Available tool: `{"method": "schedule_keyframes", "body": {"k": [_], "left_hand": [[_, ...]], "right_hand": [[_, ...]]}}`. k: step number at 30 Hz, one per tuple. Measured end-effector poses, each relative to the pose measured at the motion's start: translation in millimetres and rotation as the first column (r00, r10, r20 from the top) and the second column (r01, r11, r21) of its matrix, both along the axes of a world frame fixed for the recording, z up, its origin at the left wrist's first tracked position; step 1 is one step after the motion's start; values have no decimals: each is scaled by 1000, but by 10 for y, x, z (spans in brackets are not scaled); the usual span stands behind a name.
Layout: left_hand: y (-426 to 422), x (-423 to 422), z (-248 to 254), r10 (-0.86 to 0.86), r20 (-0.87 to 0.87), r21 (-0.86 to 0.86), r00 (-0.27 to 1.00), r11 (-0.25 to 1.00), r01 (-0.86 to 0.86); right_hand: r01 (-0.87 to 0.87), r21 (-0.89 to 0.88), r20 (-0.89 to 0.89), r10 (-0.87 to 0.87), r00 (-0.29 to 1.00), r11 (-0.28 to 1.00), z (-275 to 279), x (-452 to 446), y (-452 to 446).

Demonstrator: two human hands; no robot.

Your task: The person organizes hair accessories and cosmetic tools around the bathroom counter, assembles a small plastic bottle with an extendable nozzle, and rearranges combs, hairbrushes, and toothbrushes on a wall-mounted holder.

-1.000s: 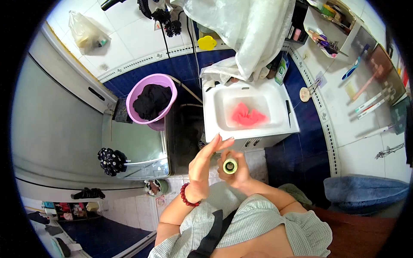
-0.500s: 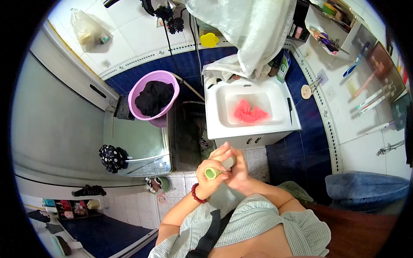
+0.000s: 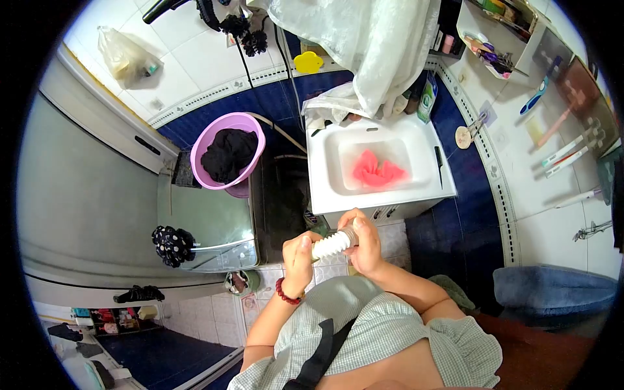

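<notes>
Between my hands, in front of the sink cabinet, is a white ribbed tube (image 3: 332, 247) with a green rim at its left end and a greyish part at its right end. My left hand (image 3: 298, 262), with a red bead bracelet at the wrist, grips the green end. My right hand (image 3: 365, 244) is closed round the greyish end. Beyond them, a pink-red cloth (image 3: 378, 170) lies in cloudy water in the white sink (image 3: 319, 195).
A pink basin (image 3: 201, 140) with black cloth (image 3: 229, 156) stands on the machine (image 3: 211, 221) at the left. A white curtain (image 3: 364, 52) hangs behind the sink. A dark comb-like item (image 3: 438, 158) lies on the sink's right rim. Blue towels (image 3: 552, 292) are at the right.
My hands were first apart, then together round the green-rimmed item. Now they are drawn apart sideways, and the white ribbed section shows stretched between them.
</notes>
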State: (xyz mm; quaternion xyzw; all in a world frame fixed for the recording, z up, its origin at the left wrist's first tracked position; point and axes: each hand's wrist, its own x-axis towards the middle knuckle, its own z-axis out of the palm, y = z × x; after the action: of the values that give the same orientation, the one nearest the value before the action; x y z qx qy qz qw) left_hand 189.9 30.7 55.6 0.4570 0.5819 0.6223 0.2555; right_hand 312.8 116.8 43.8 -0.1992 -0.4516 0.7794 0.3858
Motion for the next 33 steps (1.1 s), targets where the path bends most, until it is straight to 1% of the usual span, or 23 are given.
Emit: {"method": "schedule_keyframes", "body": {"k": [1, 2, 3, 4, 6, 7, 8, 9, 10, 12, 13, 14, 16, 17, 20, 21, 24, 27, 29, 30, 31, 33], "left_hand": [[44, 55, -74, 20, 72, -18, 997, 1000, -19], [70, 120, -179, 8, 263, -49, 965, 999, 5], [115, 147, -269, 0, 339, -34, 941, 999, 12], [152, 161, -330, -8, 413, -18, 911, 1000, 17], [233, 141, -366, -2, 454, -84, 891, 995, 45], [286, 122, -347, 2, 473, -116, 881, 991, 61], [383, 87, -300, 75, 363, -237, 929, 972, 14], [432, 92, -296, 90, 321, -275, 943, 961, 2], [469, 102, -300, 102, 279, -312, 955, 950, -10], [523, 134, -354, 109, 218, -340, 970, 940, -30], [548, 149, -391, 112, 186, -353, 976, 935, -40], [573, 161, -431, 116, 144, -337, 983, 939, -61], [613, 189, -513, 129, 61, -304, 990, 947, -105], [624, 197, -535, 153, 33, -298, 988, 945, -136], [662, 197, -392, 199, -190, -299, 961, 921, -250], [669, 179, -303, 187, -248, -301, 950, 918, -259], [699, 91, -264, 174, -331, -255, 927, 930, -266], [728, 16, -240, 152, -346, -255, 926, 934, -249], [763, -27, -265, 131, -219, -263, 967, 946, -187], [787, -49, -270, 116, -154, -262, 981, 953, -154], [816, -70, -261, 84, -31, -244, 996, 966, -89], [907, -131, -297, 21, 130, -223, 991, 975, 9]], "right_hand": [[-82, -157, -96, 67, 993, 984, -18, -5, -4], [-175, -302, -201, 117, 973, 937, -40, -3, 4], [-214, -367, -209, 144, 967, 905, -81, 6, 22], [-252, -390, -235, 169, 957, 886, -123, 30, 67], [-326, -426, -291, 213, 933, 844, -173, 77, 203], [-133, -193, -134, 108, 985, 972, -164, 79, 268], [47, 80, -6, -47, 999, 996, -135, 92, 380], [183, 364, 77, -226, 971, 913, -101, 109, 455], [164, 492, 112, -248, 962, 855, -61, 144, 520], [97, 714, 171, -307, 936, 694, 7, 233, 635], [120, 776, 167, -386, 907, 619, 9, 246, 656], [119, 829, 153, -427, 891, 546, 19, 257, 688], [101, 915, 118, -498, 859, 391, 57, 281, 753], [112, 932, 92, -524, 847, 344, 103, 282, 762], [105, 952, 73, -548, 833, 287, 155, 265, 770], [106, 955, 70, -556, 828, 278, 164, 253, 769], [116, 960, 55, -580, 813, 253, 191, 186, 752], [113, 964, 58, -602, 797, 241, 257, 120, 728], [89, 964, 86, -611, 787, 250, 329, 100, 727], [103, 960, 80, -608, 790, 260, 367, 84, 733], [118, 956, 73, -607, 792, 268, 405, 68, 743], [127, 957, 63, -617, 785, 260, 478, 36, 743]]}}
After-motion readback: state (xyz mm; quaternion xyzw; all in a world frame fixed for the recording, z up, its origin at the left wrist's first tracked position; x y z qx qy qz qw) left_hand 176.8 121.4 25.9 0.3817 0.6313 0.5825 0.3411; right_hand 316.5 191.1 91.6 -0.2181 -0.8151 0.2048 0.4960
